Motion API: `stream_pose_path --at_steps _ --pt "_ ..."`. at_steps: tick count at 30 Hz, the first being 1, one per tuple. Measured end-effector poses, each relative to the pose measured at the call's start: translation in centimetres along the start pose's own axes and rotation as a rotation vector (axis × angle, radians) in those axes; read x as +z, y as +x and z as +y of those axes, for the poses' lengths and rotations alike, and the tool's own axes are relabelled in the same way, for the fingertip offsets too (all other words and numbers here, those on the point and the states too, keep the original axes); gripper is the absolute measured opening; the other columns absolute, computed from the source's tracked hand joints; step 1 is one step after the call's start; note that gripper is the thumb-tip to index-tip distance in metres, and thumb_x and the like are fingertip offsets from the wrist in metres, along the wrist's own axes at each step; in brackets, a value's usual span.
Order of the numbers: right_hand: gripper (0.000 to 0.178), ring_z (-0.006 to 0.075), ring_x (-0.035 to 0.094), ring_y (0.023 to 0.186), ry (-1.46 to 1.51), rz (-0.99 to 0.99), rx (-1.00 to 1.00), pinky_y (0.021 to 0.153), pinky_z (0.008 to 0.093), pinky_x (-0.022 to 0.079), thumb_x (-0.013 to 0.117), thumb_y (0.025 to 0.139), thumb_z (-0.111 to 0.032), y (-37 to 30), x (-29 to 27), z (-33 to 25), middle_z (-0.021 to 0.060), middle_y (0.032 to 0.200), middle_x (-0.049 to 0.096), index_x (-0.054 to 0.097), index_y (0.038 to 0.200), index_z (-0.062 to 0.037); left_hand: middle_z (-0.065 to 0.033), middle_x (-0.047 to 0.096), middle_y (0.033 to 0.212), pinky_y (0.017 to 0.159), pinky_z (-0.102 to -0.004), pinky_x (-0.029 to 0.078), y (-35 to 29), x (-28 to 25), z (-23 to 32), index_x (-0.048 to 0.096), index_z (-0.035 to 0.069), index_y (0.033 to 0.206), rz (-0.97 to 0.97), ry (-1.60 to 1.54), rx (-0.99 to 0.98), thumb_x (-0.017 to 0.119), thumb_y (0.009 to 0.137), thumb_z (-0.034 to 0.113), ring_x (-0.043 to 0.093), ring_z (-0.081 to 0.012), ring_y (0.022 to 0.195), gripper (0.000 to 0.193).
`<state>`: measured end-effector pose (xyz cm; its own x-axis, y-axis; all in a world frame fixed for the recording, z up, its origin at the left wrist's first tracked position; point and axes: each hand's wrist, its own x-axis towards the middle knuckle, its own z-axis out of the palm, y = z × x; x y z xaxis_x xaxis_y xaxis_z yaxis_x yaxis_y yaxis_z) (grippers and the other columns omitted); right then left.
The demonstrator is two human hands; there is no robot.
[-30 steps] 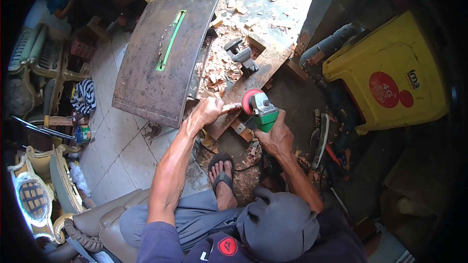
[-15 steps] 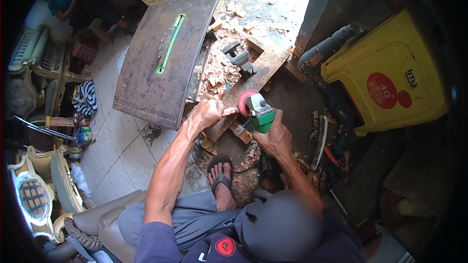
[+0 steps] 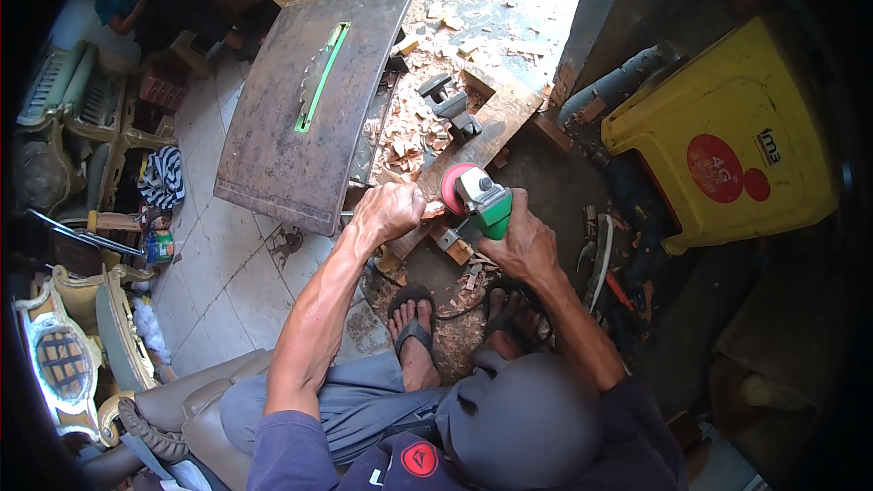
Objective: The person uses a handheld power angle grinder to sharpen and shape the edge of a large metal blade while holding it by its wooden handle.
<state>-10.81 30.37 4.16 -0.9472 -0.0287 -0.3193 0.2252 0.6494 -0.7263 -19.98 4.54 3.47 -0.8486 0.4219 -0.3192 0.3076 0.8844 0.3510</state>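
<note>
My right hand (image 3: 526, 247) is wrapped round the green body of an angle grinder (image 3: 494, 211) with a metal head. The grinder's red disc (image 3: 452, 184) is against or very close to the end of a small wooden piece (image 3: 434, 210). My left hand (image 3: 389, 211) is closed round that piece, with only its short end showing beyond the fingers. Both hands are over the near edge of a wooden board (image 3: 505, 118). A metal clamp or vise (image 3: 448, 105) is fixed on the board, just beyond the disc.
Left of the board stands a dark table saw top (image 3: 264, 118) with a green-edged slot and toothed blade. Wood chips (image 3: 409, 127) lie heaped beside it. At right is a tipped yellow plastic stool (image 3: 727, 127). Carved chair frames (image 3: 68, 355) line the left; another person (image 3: 127, 0) is at far left.
The grinder has turned slightly, and my right forearm has swung out to the right. My right foot shows more fully. My left hand keeps its hold on the wooden piece.
</note>
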Motion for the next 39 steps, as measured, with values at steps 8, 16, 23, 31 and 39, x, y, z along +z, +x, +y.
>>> stream_pose_path --at_steps 8,16,23,31,39 --pt "0.074 0.0527 0.069 0.1 0.001 0.035 0.065 0.087 0.0589 0.053 0.075 0.078 -0.034 0.1 0.0 0.9 0.0298 0.11 0.07 0.036 0.133 -0.0045 -0.0313 0.07 0.091 0.081 -0.0565 0.055 0.0 0.5 -0.8 0.069 0.0 0.09 0.052 -0.125 -0.057 0.046 0.1 0.032 0.069 -0.051 0.09 0.041" --pt "0.079 0.052 0.07 0.101 0.219 0.103 0.232 0.089 0.0558 0.054 0.079 0.076 -0.035 -2.6 -0.3 3.2 0.0337 0.109 0.07 0.035 0.132 -0.0022 -0.0256 0.066 0.084 0.074 -0.0517 0.049 -0.5 3.5 -2.3 0.068 -0.001 0.086 0.391 -0.281 -0.002 0.047 0.109 0.049 0.062 -0.0478 0.079 0.059" --pt "0.077 0.0498 0.071 0.101 0.257 0.145 0.253 0.088 0.0531 0.055 0.081 0.075 -0.033 -3.7 -0.7 3.8 0.0314 0.109 0.07 0.038 0.13 -0.0014 -0.0106 0.066 0.08 0.092 -0.0455 0.04 -1.2 7.1 -3.0 0.073 0.007 0.075 0.762 -0.085 -0.077 0.045 0.111 0.051 0.064 -0.0286 0.092 0.063" --pt "0.077 0.0493 0.071 0.099 0.165 0.106 0.168 0.087 0.0536 0.054 0.081 0.075 -0.031 -3.6 -1.4 2.9 0.0308 0.108 0.07 0.037 0.132 -0.0027 -0.0157 0.07 0.081 0.074 -0.0505 0.05 -1.8 9.3 -4.6 0.069 0.004 0.076 0.884 -0.413 -0.347 0.039 0.114 0.039 0.069 -0.0385 0.079 0.06" --pt "0.072 0.0454 0.072 0.099 -0.013 0.039 0.065 0.089 0.0497 0.054 0.077 0.077 -0.026 -2.4 -1.3 0.9 0.0278 0.108 0.07 0.04 0.135 -0.0046 -0.0128 0.062 0.068 0.068 -0.0441 0.046 -2.5 8.1 -3.9 0.06 0.007 0.068 0.971 0.039 -0.02 0.059 0.097 0.023 0.063 -0.0333 0.066 0.033"
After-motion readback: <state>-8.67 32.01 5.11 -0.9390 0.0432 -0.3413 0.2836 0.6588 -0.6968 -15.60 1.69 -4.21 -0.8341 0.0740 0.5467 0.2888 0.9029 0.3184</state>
